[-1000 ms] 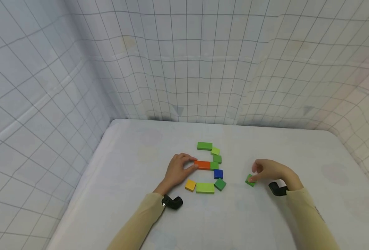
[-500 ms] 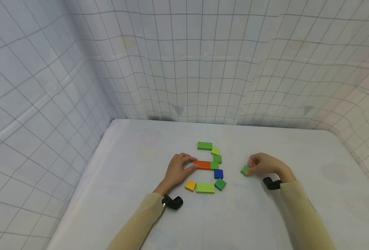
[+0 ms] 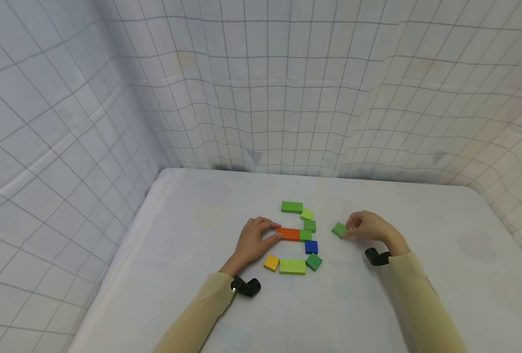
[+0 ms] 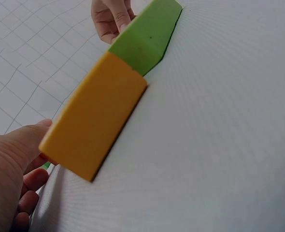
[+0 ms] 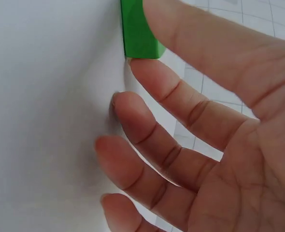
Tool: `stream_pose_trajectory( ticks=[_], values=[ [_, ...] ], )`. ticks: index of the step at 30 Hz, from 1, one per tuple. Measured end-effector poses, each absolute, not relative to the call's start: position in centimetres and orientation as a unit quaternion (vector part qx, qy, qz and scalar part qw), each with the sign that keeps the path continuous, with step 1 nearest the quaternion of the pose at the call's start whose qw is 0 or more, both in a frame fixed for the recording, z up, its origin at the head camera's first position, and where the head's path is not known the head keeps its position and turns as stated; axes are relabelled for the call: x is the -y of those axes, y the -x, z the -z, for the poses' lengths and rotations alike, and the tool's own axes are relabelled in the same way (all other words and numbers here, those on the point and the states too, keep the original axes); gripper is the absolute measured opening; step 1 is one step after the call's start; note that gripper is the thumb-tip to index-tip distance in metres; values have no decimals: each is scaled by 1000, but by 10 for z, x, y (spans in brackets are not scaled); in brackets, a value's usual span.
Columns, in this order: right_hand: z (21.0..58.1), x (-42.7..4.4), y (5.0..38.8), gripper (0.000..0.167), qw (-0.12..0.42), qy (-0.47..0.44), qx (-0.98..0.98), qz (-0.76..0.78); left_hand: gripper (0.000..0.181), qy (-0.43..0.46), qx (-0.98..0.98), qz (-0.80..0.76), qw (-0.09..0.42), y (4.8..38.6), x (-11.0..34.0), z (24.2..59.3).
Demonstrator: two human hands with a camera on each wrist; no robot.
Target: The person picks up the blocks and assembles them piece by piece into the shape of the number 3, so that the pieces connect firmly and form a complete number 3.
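Note:
In the head view my left hand [image 3: 252, 242] has its thumb and fingertips at the left end of an orange-red rectangular block [image 3: 289, 234], pinching it on the table. My right hand [image 3: 371, 227] pinches a small green square block [image 3: 339, 230] between thumb and index finger, right of the other blocks. Its other fingers are bent, as the right wrist view shows around the green block [image 5: 140, 31]. A green square [image 3: 305, 235] touches the red block's right end. The left wrist view has a yellow-orange block [image 4: 96, 116] near my left hand, hiding most of the red block.
A green rectangle [image 3: 292, 207], a lime square [image 3: 307, 214] and a green square [image 3: 309, 225] curve down from the top. Below come a blue square [image 3: 311, 246], a dark green square [image 3: 314, 262] and a lime rectangle [image 3: 293, 266]. A gridded white curtain [image 3: 287, 98] hangs behind the table.
My right hand has moved left and farther from me with the green square block, toward the arranged blocks. The left hand stays at the red block.

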State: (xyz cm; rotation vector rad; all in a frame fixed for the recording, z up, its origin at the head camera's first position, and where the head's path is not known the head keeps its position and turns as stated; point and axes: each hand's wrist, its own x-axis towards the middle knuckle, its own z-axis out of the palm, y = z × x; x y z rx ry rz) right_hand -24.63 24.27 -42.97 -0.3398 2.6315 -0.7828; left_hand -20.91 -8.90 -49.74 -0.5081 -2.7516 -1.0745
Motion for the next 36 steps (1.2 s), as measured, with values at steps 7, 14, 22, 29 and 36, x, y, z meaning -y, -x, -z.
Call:
stream_pose_trajectory(
  ticks=[7, 14, 22, 29, 36],
  values=[
    [429, -234, 269, 32, 194, 103, -931, 293, 29, 171, 914, 361, 76, 207, 89, 496],
    [434, -219, 288, 35, 189, 77, -933, 297, 30, 171, 916, 356, 72, 207, 88, 497],
    [436, -194, 311, 37, 181, 47, -932, 310, 31, 174, 916, 353, 79, 207, 90, 496],
    [435, -161, 343, 32, 194, 18, -918, 345, 30, 170, 916, 356, 78, 206, 92, 495],
    [431, -121, 361, 33, 216, -1, -910, 354, 29, 171, 915, 357, 74, 208, 90, 496]
  ],
)
